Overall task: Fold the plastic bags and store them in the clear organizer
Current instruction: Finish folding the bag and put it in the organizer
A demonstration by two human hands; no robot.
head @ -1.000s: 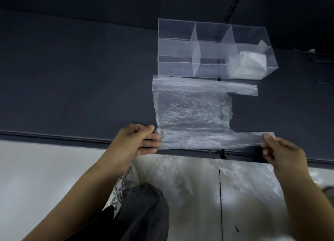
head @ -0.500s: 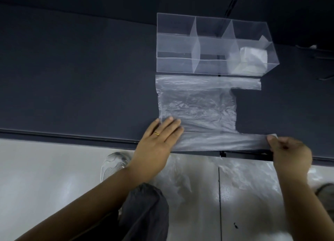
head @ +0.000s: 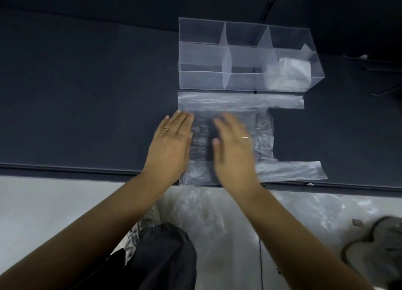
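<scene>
Plastic bag (head: 239, 100) is spread flat on the dark table (head: 87, 94), under both palms, with its two handle strips running off to the right of the right hand.

Left hand (head: 171, 144): released, fingers straight and together, palm down on the bag's left edge. Half a second ago it sat lower, on the near left corner; now its fingertips reach further up the bag. Thin ring (head: 165, 129) on one finger.

Right hand (head: 235, 150): also released, flat, palm down on the middle of the bag, just beside the left hand with a narrow gap between them. It is motion-blurred. Half a second ago it was pinching the end of the near handle (head: 304, 170) far out to the right; that handle now lies loose on the table edge, well right of the hand.

Organizer (head: 202, 55): clear, three compartments, just past the fingertips and just beyond the bag's far edge; cannot tell if they touch. One folded bag (head: 293, 72) sits in its right compartment, up and right of the right hand. Same spot as before.

Below the wrists: more loose bags (head: 195, 209) on the floor, dark trouser leg (head: 165, 257) under the left forearm, a shoe (head: 378, 242) right of the right forearm.
</scene>
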